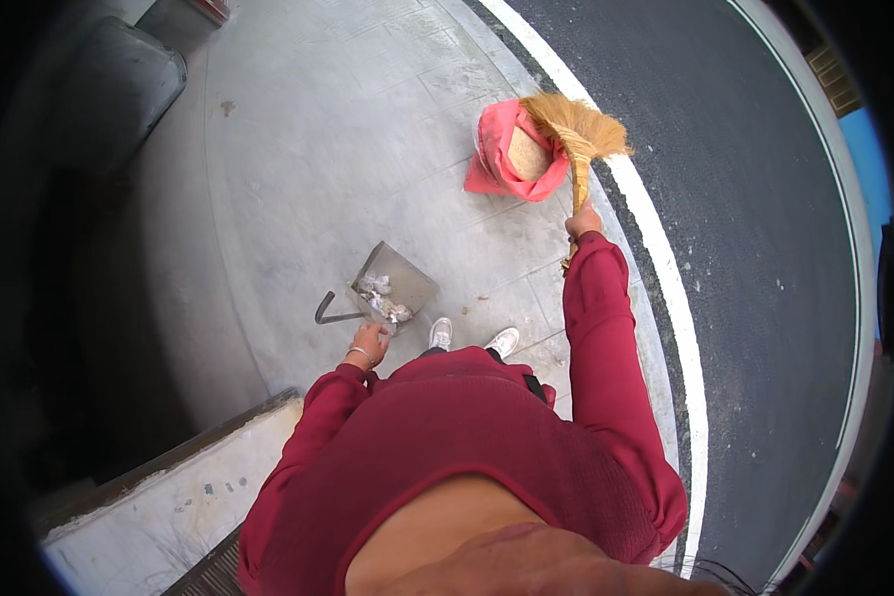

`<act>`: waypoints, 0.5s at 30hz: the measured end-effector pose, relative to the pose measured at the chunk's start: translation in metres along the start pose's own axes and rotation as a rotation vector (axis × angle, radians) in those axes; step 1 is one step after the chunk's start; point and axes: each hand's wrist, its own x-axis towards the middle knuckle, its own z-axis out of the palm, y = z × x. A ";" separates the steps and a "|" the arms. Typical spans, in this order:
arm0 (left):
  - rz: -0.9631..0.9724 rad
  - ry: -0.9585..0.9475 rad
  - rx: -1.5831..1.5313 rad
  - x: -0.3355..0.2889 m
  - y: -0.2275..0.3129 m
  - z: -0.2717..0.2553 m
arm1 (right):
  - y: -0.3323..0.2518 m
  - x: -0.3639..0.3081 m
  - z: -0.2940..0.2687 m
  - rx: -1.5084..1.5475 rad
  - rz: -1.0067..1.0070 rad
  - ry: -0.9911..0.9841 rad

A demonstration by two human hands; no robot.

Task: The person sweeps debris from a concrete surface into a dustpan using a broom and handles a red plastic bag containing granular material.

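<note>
My right hand [585,220], arm stretched forward, is wrapped round the handle of a straw broom [582,134]. The broom's tan bristles fan out at the top, over the edge of a pink sack [489,164]. The sack stands with its mouth spread, and pale tan, grainy-looking contents show inside. Nearer my body, my left hand [370,344] has its fingers closed at the near corner of a grey dustpan [415,284]; the exact grip is partly hidden. Crumpled whitish litter [382,297] lies in the pan. A dark bent bar [340,316] sticks out left from it.
I stand on grey pavement [318,129] in white shoes [504,343]. To the right, a white line [670,268] borders the dark road [765,248]. A pale low ledge [189,497] is at lower left, and a dark bulky object [134,74] stands at upper left.
</note>
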 end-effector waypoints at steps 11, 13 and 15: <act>0.095 -0.025 0.051 0.004 -0.023 -0.012 | 0.012 -0.075 -0.062 0.778 0.092 -0.211; 0.135 -0.045 0.048 0.016 -0.014 -0.013 | 0.024 -0.104 -0.084 0.818 0.092 -0.195; 0.172 -0.063 0.053 0.027 0.000 -0.019 | 0.027 -0.141 -0.109 0.807 0.119 -0.198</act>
